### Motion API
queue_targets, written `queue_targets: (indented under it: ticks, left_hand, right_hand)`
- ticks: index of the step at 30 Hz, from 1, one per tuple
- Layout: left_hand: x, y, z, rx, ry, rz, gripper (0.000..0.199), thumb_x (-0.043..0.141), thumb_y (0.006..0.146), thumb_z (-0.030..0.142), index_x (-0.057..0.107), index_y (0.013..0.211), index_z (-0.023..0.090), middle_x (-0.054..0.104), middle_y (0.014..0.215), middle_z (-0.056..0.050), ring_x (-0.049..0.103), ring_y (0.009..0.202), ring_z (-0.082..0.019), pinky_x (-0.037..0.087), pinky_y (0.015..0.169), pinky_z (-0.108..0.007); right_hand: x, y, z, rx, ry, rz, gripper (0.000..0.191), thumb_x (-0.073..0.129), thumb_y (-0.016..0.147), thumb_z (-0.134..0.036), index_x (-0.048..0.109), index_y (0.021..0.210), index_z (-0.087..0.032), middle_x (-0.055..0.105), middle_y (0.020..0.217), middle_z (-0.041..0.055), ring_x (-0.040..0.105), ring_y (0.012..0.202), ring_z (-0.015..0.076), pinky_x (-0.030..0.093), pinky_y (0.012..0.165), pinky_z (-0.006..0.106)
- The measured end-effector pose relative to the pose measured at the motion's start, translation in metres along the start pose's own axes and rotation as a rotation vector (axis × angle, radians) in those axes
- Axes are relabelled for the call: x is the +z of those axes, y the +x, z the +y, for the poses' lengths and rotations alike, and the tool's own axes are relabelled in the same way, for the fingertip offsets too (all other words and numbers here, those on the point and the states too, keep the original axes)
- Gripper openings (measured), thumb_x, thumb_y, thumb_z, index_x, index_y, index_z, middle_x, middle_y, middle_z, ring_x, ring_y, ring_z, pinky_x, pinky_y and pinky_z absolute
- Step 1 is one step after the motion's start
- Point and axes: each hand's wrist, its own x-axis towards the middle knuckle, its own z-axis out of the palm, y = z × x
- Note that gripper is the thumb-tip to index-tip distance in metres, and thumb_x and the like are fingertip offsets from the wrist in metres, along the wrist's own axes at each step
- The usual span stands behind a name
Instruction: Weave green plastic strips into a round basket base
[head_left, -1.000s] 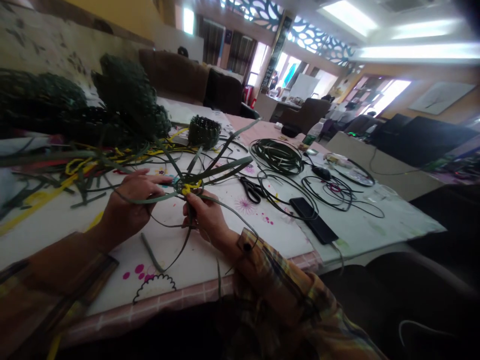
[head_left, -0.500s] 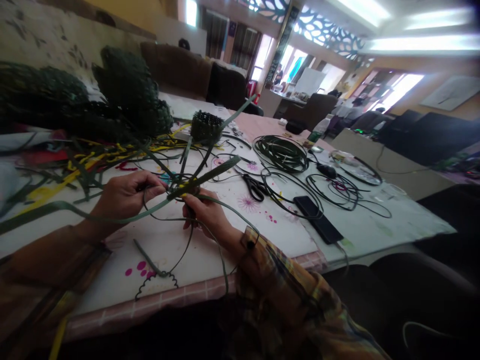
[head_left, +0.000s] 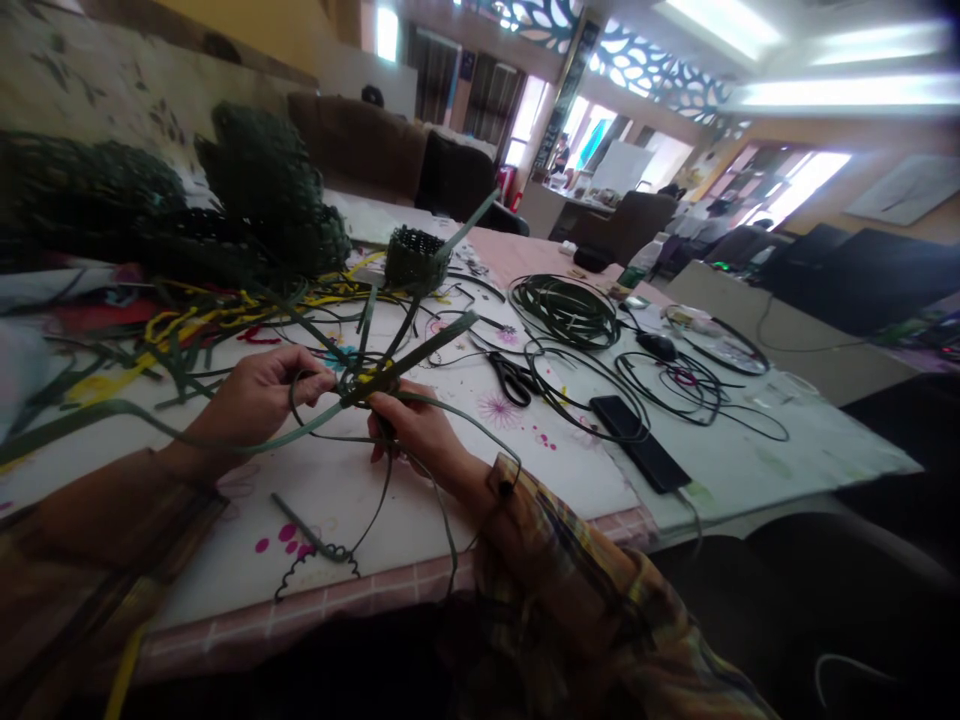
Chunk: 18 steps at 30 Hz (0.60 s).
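A small woven piece of green strips with a bit of yellow in it is held between my hands above the table. Long flat strips stick out from it in several directions. My left hand pinches a thin green strip at the left side of the piece. With its fingers closed, my right hand grips the piece from the right and below; the thumb presses near its centre. One wide strip runs leftward across my left wrist. Thin loose ends hang down past my right hand.
Black scissors lie right of my hands, with a coil of dark green strip behind. A phone with a cable rests further right. A small woven basket and heaped dark woven pieces stand at the back, near yellow and green scraps.
The view has shifted very slightly. My left fingers have turned a little, and the thin strip's loop beside them has drawn tighter. My right hand keeps its grip.
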Motion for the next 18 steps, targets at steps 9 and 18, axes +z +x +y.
queue_targets:
  ticks: [9,18]
  left_hand:
    - [0.0059,0.0001,-0.0061,-0.051,-0.13,0.017,0.037,0.083,0.066,0.054,0.067,0.073,0.022,0.057,0.065,0.001,0.046,0.063,-0.016,0.034,0.059,-0.029]
    - [0.004,-0.0013,-0.0098,0.044,-0.069,0.01,0.027,0.083,0.077,0.055,0.072,0.077,0.03,0.064,0.073,-0.003,0.053,0.069,-0.023,0.039,0.064,-0.035]
  right_hand:
    - [0.0001,0.002,-0.0016,0.098,-0.006,0.026,0.028,0.071,0.093,-0.045,0.058,0.084,-0.021,0.064,0.058,-0.0081,0.059,0.04,0.009,0.039,0.036,0.019]
    - [-0.0004,0.0036,0.004,0.098,0.042,0.014,0.03,0.072,0.093,-0.049,0.06,0.089,-0.022,0.064,0.061,-0.0078,0.056,0.042,0.0086,0.047,0.04,0.021]
